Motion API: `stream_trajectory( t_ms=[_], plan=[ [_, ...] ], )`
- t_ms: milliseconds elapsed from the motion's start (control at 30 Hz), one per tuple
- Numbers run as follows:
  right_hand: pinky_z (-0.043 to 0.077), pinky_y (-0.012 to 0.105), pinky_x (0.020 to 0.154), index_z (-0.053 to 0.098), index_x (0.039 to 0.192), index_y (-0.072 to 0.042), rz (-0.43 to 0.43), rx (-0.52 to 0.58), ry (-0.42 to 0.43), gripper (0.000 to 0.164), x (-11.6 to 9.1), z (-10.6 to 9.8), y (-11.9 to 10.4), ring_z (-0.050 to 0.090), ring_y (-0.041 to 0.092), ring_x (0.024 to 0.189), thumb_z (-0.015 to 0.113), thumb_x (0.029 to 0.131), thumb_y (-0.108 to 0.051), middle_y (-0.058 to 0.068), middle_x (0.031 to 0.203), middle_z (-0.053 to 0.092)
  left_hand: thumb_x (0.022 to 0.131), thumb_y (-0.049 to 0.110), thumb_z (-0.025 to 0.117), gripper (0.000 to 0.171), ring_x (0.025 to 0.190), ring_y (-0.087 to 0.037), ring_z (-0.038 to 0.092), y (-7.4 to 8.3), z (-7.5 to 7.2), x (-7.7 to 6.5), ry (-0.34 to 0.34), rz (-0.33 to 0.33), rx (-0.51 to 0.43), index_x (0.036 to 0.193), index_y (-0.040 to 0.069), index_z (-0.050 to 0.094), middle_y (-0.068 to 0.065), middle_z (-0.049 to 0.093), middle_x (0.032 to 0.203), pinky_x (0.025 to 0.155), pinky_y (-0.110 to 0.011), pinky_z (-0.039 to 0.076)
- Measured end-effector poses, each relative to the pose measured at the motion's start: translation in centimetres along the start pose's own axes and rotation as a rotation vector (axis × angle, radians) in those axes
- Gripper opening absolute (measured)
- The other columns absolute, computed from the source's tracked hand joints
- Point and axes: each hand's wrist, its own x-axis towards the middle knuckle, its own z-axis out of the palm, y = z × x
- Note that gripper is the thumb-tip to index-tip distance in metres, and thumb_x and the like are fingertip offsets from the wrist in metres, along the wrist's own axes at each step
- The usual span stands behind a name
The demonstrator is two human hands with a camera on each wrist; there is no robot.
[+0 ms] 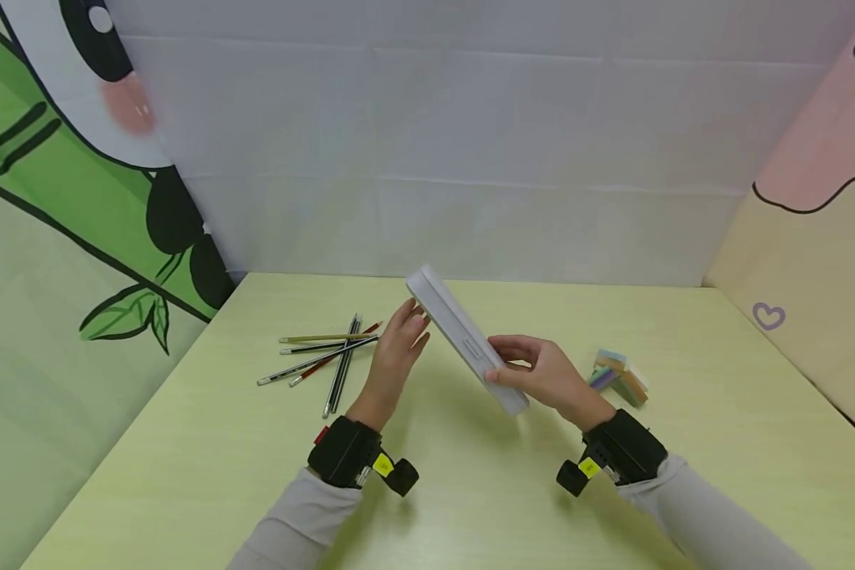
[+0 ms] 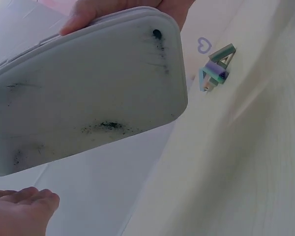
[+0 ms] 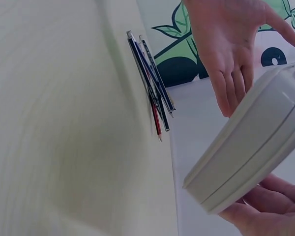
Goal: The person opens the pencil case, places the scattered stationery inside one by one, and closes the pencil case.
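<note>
A white pencil case (image 1: 463,336) is held up at a slant over the table, its lid closed and a small latch on the side facing me. My right hand (image 1: 545,372) grips its lower right end, thumb on the near side. Beside the raised far end is my left hand (image 1: 399,344), fingers extended. In the right wrist view the left hand (image 3: 231,49) shows its palm and straight fingers behind the case (image 3: 255,142). Dark smudges mark the broad face of the case (image 2: 88,93) in the left wrist view.
Several pencils (image 1: 338,352) lie crossed in a loose pile left of my left hand. Small pastel-coloured blocks (image 1: 620,376) sit in a heap beyond my right wrist. A pale wall covering (image 1: 470,158) stands behind the table (image 1: 470,507).
</note>
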Motion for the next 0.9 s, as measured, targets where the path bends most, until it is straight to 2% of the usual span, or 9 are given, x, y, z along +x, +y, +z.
stream_trajectory(
  t_ms=[67,167,267,333,433,533,667,900],
  plan=[
    [0.053,0.028,0.088,0.048,0.139,-0.004,0.000,0.013,-0.016,0.063,-0.3,0.2,0.1,0.057,0.027,0.120,0.073,0.085,-0.024,0.021,0.138,0.054,0.093,0.042,0.048,0.082,0.148,-0.034,0.023,0.1,0.0,0.1,-0.024,0.020,-0.026,0.154,0.003,0.011,-0.018,0.018,0.160,0.123,-0.048,0.018],
    [0.052,0.027,0.087,0.048,0.139,-0.004,0.002,0.022,-0.035,0.063,-0.7,0.5,0.1,0.057,0.026,0.120,0.073,0.086,-0.026,0.021,0.137,0.054,0.093,0.041,0.052,0.078,0.141,-0.021,0.036,0.0,0.1,0.2,-0.039,0.030,-0.061,0.152,0.002,0.019,-0.016,0.028,0.154,0.122,-0.046,0.020],
    [0.052,0.028,0.088,0.048,0.139,-0.004,-0.003,0.026,-0.045,0.064,-1.1,0.8,0.1,0.057,0.026,0.121,0.073,0.085,-0.028,0.020,0.137,0.054,0.091,0.045,0.058,0.080,0.123,-0.007,0.045,-0.1,0.2,0.2,-0.047,0.029,-0.083,0.149,0.001,0.025,-0.008,0.040,0.136,0.122,-0.044,0.022],
    [0.053,0.029,0.090,0.048,0.139,-0.005,-0.009,0.033,-0.051,0.064,-1.2,1.0,0.1,0.056,0.028,0.122,0.073,0.085,-0.027,0.020,0.137,0.054,0.089,0.049,0.062,0.084,0.114,-0.003,0.048,-0.3,0.3,0.2,-0.050,0.025,-0.092,0.148,0.001,0.025,-0.002,0.043,0.125,0.122,-0.044,0.023],
    [0.053,0.029,0.090,0.049,0.138,-0.006,-0.012,0.038,-0.050,0.063,-1.3,1.2,0.0,0.057,0.028,0.121,0.074,0.084,-0.027,0.019,0.137,0.054,0.085,0.053,0.066,0.090,0.110,-0.004,0.049,-0.4,0.4,0.1,-0.058,0.023,-0.100,0.146,0.000,0.026,0.002,0.044,0.119,0.121,-0.044,0.024],
    [0.052,0.028,0.088,0.049,0.138,-0.005,-0.021,0.037,-0.054,0.063,-1.3,1.3,-0.1,0.058,0.026,0.118,0.074,0.085,-0.028,0.020,0.136,0.055,0.085,0.051,0.066,0.089,0.112,-0.003,0.050,-0.3,0.6,0.0,-0.054,0.016,-0.094,0.145,-0.001,0.027,-0.001,0.045,0.125,0.121,-0.044,0.025],
    [0.052,0.027,0.087,0.048,0.139,-0.003,-0.032,0.034,-0.058,0.063,-1.3,1.3,-0.3,0.057,0.026,0.118,0.072,0.086,-0.028,0.021,0.136,0.055,0.088,0.042,0.064,0.077,0.111,-0.003,0.053,0.0,0.7,-0.1,-0.030,0.012,-0.083,0.144,0.000,0.031,-0.003,0.048,0.127,0.119,-0.043,0.028],
    [0.051,0.027,0.088,0.048,0.139,-0.007,-0.006,0.041,-0.074,0.064,-1.4,1.4,-0.3,0.057,0.025,0.119,0.073,0.085,-0.031,0.018,0.137,0.055,0.088,0.025,0.056,0.060,0.107,-0.004,0.059,0.2,0.9,-0.2,0.024,-0.001,-0.095,0.139,-0.001,0.038,0.001,0.054,0.119,0.115,-0.036,0.036]
  ],
)
